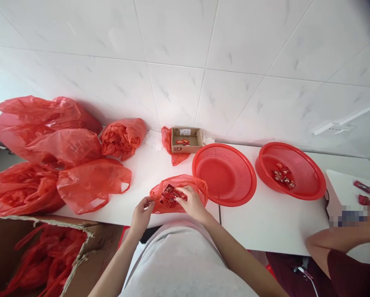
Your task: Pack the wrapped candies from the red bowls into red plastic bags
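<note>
A red plastic bag point(201, 186) lies with its mouth open on the white table in front of me. My left hand point(142, 214) pinches the bag's left rim between thumb and fingers. Over the bag's opening, my right hand point(193, 203) has its fingers closed on a small red packet. Several dark red and bright red packets point(169, 194) show beside those fingertips; print on them is too small to read. Just right of the bag stands a red plastic basket point(224, 175) with mesh sides and nothing inside.
Red plastic bags point(64, 144) pile up at left, above a cardboard box point(88, 235) of more bags. A small carton point(195, 142) holding red packets stands by the wall. Another red basket point(309, 177) holds small packets. A co-worker's arm point(336, 241) rests at right.
</note>
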Tool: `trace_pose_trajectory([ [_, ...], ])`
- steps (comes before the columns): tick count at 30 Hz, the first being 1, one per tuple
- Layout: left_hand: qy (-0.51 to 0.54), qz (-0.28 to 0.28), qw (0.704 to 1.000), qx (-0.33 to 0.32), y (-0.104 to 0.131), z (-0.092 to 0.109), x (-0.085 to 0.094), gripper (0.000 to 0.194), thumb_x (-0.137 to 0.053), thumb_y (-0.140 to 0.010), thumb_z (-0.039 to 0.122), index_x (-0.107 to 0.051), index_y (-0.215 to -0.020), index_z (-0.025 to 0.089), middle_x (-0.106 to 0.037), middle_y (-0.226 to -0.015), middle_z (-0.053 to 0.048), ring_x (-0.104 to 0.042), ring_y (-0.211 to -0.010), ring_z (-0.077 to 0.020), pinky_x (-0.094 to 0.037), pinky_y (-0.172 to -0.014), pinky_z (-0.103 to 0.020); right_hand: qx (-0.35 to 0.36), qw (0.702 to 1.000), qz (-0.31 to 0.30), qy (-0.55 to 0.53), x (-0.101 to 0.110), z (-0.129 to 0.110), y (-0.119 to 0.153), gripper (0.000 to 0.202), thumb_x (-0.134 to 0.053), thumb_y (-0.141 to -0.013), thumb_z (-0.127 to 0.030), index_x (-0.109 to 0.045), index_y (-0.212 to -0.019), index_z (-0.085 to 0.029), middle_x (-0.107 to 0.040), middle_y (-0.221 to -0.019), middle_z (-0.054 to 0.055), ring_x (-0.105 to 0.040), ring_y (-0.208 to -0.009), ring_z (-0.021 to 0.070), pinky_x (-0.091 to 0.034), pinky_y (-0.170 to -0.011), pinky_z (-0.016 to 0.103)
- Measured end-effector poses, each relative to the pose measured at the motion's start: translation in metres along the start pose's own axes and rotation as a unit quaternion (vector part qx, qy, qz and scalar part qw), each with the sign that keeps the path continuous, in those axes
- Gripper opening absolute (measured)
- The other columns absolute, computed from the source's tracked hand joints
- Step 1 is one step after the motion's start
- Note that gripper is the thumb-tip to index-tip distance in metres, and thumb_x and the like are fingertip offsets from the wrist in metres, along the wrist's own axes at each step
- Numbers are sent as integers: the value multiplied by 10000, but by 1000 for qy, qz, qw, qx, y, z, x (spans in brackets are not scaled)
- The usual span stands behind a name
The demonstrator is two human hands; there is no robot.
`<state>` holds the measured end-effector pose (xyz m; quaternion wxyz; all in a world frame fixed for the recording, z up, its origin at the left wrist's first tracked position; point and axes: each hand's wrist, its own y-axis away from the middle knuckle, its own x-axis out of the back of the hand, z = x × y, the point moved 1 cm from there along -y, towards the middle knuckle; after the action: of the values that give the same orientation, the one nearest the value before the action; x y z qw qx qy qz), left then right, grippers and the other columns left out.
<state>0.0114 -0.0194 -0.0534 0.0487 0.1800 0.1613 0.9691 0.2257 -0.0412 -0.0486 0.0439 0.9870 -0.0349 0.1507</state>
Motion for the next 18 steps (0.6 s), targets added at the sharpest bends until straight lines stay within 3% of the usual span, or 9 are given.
trace_pose_trajectory([
  [3, -1, 8, 1000, -1, 2, -2, 3, 325, -581, -755, 467, -670, -895, 189, -725, -917, -65, -649, -883, -223, -478, -799, -328, -105, 977, -13, -185, 12, -5, -1, 278, -650, -801, -324, -705, -1067, -262, -668, -1112, 62, -620, -1015, 227, -482, -945, 434],
  [6, -7, 11, 1000, -3, 3, -3, 4, 331, -594, -749, 477, -675, -896, 191, -719, -925, -65, -641, -881, -221, -472, -821, -340, -187, 898, -17, -398, 24, -16, 0, 286, -623, -839, -400, -708, -1036, -211, -680, -1115, 79, -652, -982, 220, -500, -940, 413],
  [9, -13, 20, 1000, -11, 2, -3, 3, 370, -584, -758, 499, -653, -941, 185, -694, -912, -67, -631, -849, -216, -484, -786, -349, -212, 845, -11, -490, 33, -26, 3, 331, -578, -879, -443, -707, -1019, -173, -682, -1134, 103, -663, -1000, 216, -513, -936, 376],
  [14, -22, 43, 998, -36, -6, 0, -1, 479, -554, -789, 555, -554, -1091, 184, -608, -1009, -77, -614, -844, -199, -518, -710, -332, -210, 815, -24, -540, 40, -39, 10, 388, -519, -919, -482, -679, -1059, -157, -682, -1160, 112, -671, -1034, 216, -531, -916, 347],
  [18, -54, 70, 994, -58, -14, 4, -5, 534, -550, -799, 571, -506, -1164, 184, -578, -1088, -100, -600, -937, -221, -521, -770, -366, -191, 822, -42, -535, 41, -50, 16, 290, -633, -869, -379, -676, -1070, -174, -682, -1172, 99, -646, -1110, 228, -525, -936, 350],
])
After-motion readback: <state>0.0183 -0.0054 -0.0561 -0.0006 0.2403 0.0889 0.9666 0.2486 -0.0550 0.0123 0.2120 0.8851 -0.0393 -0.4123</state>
